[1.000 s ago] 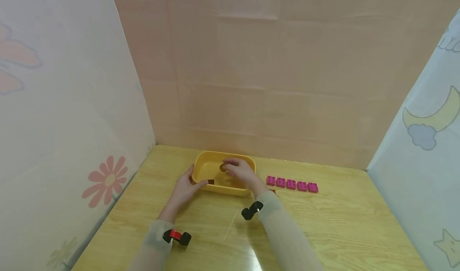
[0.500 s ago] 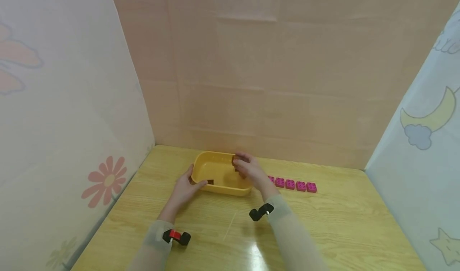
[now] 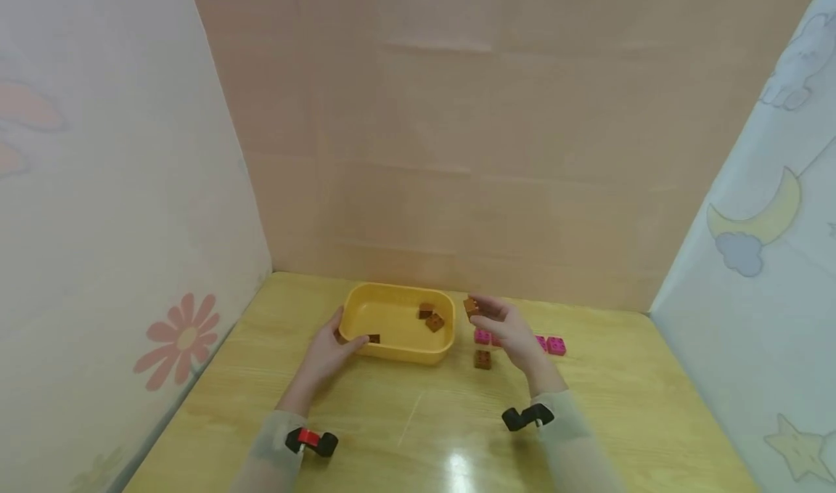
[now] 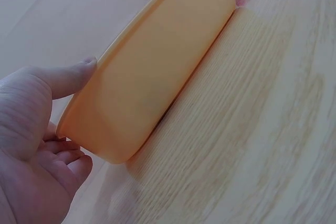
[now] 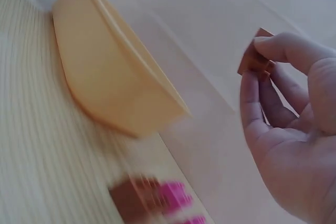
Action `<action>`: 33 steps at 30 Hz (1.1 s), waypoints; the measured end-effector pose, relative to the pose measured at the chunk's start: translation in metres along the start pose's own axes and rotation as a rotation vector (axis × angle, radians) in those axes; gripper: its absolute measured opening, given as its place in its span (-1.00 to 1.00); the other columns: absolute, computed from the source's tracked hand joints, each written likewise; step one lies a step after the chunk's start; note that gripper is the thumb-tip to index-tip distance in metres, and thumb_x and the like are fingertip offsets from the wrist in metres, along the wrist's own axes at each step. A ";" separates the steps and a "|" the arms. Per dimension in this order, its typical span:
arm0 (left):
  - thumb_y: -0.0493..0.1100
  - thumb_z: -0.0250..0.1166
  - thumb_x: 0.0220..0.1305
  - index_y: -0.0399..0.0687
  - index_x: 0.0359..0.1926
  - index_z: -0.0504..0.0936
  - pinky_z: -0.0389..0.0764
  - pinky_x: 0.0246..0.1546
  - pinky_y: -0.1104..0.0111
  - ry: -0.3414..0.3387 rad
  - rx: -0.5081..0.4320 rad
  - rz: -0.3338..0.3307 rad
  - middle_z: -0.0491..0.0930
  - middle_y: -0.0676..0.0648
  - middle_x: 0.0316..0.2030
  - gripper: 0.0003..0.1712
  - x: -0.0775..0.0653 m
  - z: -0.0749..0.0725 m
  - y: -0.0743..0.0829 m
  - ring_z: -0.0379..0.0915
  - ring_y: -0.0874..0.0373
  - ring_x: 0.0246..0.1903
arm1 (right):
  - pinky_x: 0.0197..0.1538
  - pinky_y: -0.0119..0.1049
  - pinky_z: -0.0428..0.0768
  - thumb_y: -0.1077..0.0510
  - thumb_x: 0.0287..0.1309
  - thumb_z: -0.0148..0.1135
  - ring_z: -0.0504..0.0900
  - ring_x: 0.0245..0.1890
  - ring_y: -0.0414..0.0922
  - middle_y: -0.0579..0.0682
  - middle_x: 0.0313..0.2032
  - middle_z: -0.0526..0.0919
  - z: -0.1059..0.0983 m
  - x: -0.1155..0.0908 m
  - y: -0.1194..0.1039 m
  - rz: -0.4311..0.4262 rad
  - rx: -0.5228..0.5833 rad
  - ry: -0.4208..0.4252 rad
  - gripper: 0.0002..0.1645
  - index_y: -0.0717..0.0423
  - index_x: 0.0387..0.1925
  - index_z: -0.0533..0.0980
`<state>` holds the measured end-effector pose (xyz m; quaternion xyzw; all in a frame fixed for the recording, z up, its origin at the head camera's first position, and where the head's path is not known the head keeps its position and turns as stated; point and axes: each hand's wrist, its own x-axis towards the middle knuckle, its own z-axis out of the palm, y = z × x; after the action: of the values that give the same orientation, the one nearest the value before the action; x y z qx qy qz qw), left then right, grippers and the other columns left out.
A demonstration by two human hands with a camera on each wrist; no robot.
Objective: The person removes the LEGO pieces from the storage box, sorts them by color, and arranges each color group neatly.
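Observation:
My left hand grips the left end of a yellow plastic tub, its thumb over the rim. In the right wrist view, a brown toy brick is pinched between the thumb and fingers of my right hand. That hand hovers just right of the tub, above a row of pink toy bricks, and hides the middle of the row. Another brown brick lies on the table, in front of the row's left end. Inside the tub are a few brown bricks, one near my left thumb.
The wooden table reaches back to a plain peach-coloured backdrop. Pale patterned sheets stand along the left and right sides. A bright reflection shows near the table's front.
My right hand has come out of the tub and moved right with the brown brick. The brown brick on the table is uncovered now. My left hand keeps its hold; the head view shifts slightly.

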<state>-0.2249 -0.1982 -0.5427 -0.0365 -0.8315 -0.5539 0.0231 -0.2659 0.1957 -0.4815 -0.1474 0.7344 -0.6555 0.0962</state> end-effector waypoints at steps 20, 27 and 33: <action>0.02 0.49 0.42 -0.46 0.66 -0.08 0.15 0.56 -0.08 -0.002 0.007 -0.002 -0.05 -0.42 0.64 0.19 0.000 -0.001 -0.003 -0.01 -0.30 0.60 | 0.23 -0.10 0.69 0.18 0.34 0.50 0.58 0.32 0.30 0.23 0.27 0.64 -0.053 -0.066 0.046 0.167 -0.323 0.059 -0.43 0.17 0.34 0.61; 0.03 0.50 0.41 -0.46 0.66 -0.08 0.18 0.55 -0.06 -0.006 0.013 -0.001 -0.05 -0.42 0.64 0.20 0.000 -0.001 -0.004 0.01 -0.29 0.59 | 0.19 -0.09 0.70 0.27 0.30 0.49 0.68 0.19 0.13 0.16 0.24 0.67 -0.048 -0.061 0.061 0.171 -0.424 0.085 -0.48 0.09 0.28 0.66; 0.03 0.51 0.40 -0.46 0.66 -0.09 0.18 0.56 -0.06 -0.010 0.003 0.007 -0.06 -0.41 0.65 0.22 0.002 -0.001 -0.005 0.00 -0.28 0.60 | 0.23 -0.04 0.64 0.27 0.24 0.53 0.67 0.17 0.08 0.12 0.21 0.69 -0.044 -0.060 0.061 0.150 -0.492 0.095 -0.50 0.05 0.22 0.70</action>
<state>-0.2271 -0.2011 -0.5465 -0.0419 -0.8322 -0.5524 0.0210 -0.2295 0.2630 -0.5397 -0.0805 0.8843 -0.4544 0.0714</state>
